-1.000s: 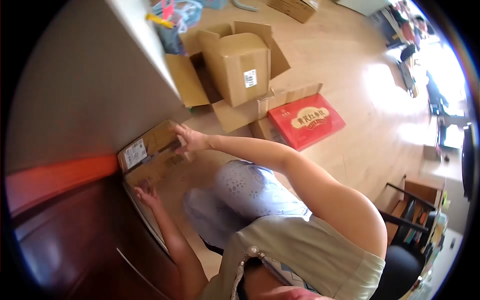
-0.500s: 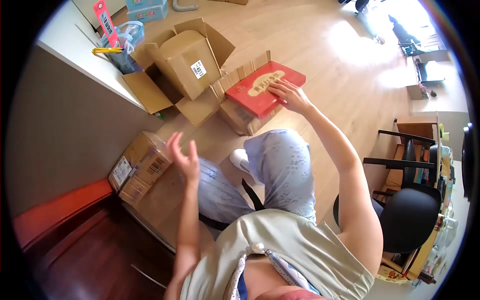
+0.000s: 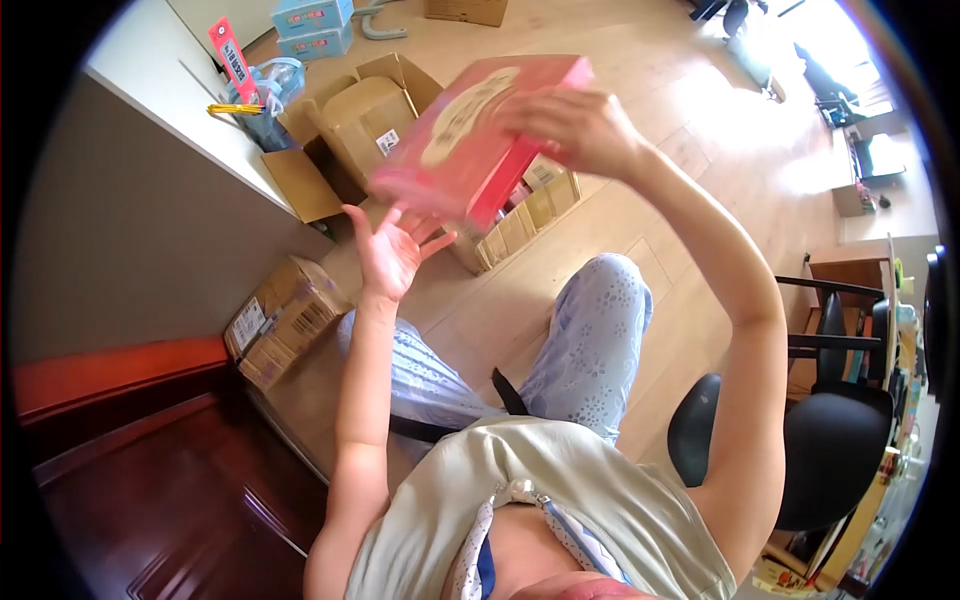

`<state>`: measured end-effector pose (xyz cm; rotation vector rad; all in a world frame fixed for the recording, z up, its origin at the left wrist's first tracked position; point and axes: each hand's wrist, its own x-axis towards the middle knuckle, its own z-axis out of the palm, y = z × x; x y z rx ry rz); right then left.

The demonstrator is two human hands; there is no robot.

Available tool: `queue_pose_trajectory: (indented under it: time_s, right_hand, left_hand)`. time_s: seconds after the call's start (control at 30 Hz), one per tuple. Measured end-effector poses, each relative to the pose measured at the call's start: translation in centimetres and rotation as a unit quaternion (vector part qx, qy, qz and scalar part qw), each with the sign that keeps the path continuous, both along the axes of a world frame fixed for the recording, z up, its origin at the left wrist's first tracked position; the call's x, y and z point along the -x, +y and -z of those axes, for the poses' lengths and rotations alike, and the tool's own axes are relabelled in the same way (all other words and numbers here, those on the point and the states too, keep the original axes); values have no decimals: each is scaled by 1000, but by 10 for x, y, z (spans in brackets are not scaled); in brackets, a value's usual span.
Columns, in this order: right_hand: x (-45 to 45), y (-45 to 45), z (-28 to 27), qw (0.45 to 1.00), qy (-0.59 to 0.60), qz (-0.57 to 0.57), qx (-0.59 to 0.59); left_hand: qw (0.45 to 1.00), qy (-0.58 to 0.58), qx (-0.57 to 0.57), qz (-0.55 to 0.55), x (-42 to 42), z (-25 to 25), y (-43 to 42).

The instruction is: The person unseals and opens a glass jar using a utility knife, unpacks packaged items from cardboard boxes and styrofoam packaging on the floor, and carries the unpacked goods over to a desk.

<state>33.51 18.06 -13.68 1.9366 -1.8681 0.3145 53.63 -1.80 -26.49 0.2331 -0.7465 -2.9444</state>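
A flat red gift box point(image 3: 480, 130) with a cream label is held up in the air, tilted and slightly blurred. My right hand point(image 3: 580, 130) grips it at its right side, fingers over the top face. Palm up and fingers spread, my left hand point(image 3: 390, 258) is at the box's lower left edge; whether the fingertips touch it I cannot make out. Below the red box stands an open cardboard box point(image 3: 530, 222), its inside partly hidden by the red box.
Behind is a larger open carton point(image 3: 365, 125) with another carton in it. A taped parcel point(image 3: 290, 320) sits by the grey panel at left. Blue boxes point(image 3: 315, 30) are at the back, a black chair point(image 3: 835, 450) at right. Dark red wooden furniture point(image 3: 170, 480) fills the lower left.
My right hand has lifted the red gift box off the cardboard box, up and to the left. My left hand has moved up and forward to the red box's lower edge.
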Motion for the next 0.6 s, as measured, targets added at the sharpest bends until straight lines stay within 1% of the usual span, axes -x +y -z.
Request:
queue_pose_trajectory:
  time_s: [0.03,0.07,0.1,0.17,0.23,0.27,0.3,0.33,0.37,0.4,0.43,0.5,0.53,0.6]
  right_hand:
    - [-9,-2,9,998,46,-14,-27]
    - [-15,-6,24,993,103,-53,10]
    - [-19,-10,31,989,117,-92,12]
    - [-15,-15,52,986,78,-146,26]
    - [-5,-12,81,988,-73,-109,80]
    - [-1,-11,98,980,-147,-89,104]
    - [8,-9,119,972,-218,-9,85]
    - [21,-5,144,954,-283,69,63]
    - [32,2,169,926,-346,147,35]
    - [42,10,194,949,-273,143,-68]
    - [51,17,213,957,-195,135,-166]
    - [59,33,232,908,-270,160,-277]
    - [61,42,236,875,-305,172,-334]
    - [58,70,237,876,-367,144,-279]
  left_hand:
    - [999,30,-42,-2,6,-11,4]
    - [991,-74,-43,-102,8,-16,7]
    - [988,-46,10,-149,17,13,-1]
    - [970,-121,-1,-213,5,33,1]
    - [943,-145,0,-299,-10,40,2]
    - [934,-161,20,-320,-25,35,2]
    - [931,-162,44,-325,-46,56,-17]
    - [921,-203,64,-326,-59,35,-12]
    - [906,-226,67,-353,-76,52,-22]
    - [900,-220,77,-369,-92,62,-28]
    - [890,-218,105,-387,-106,70,-30]
    - [866,-245,130,-417,-124,74,-24]
    - [849,-268,133,-435,-127,72,-17]
    - [836,-286,113,-455,-130,65,-2]
